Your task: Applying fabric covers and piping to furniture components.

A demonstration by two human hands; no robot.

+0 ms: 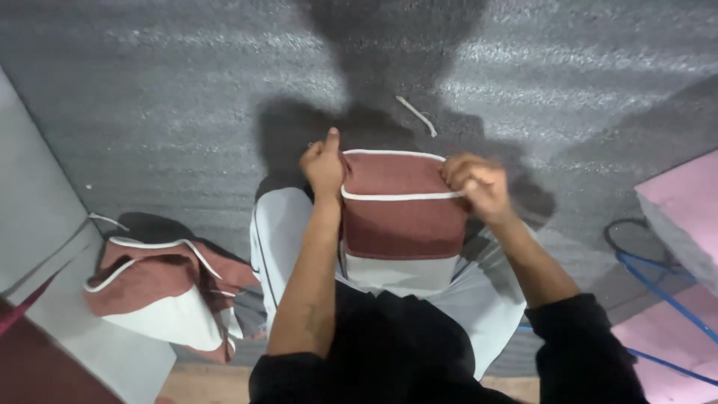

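At 8 o'clock, a loose cover point(161, 288) lies on grey foam point(187, 90). Centre: left hand point(323, 166) and right hand point(479, 183), fingers curled and pinching the piped rim, hold a maroon cushion point(400, 217) on the lap. Judged step: fitting the cover; next calls for an even pull along the rim.

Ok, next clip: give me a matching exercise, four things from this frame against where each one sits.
Things:
1. maroon and grey fabric cover with white piping
2. crumpled maroon and white fabric piece
3. pink foam blocks
4. loose white cord strip

Places:
A. right edge of view
B. floor, lower left
C. between left hand and right hand
D. grey floor beyond the hands

Pairs: 1-C, 2-B, 3-A, 4-D
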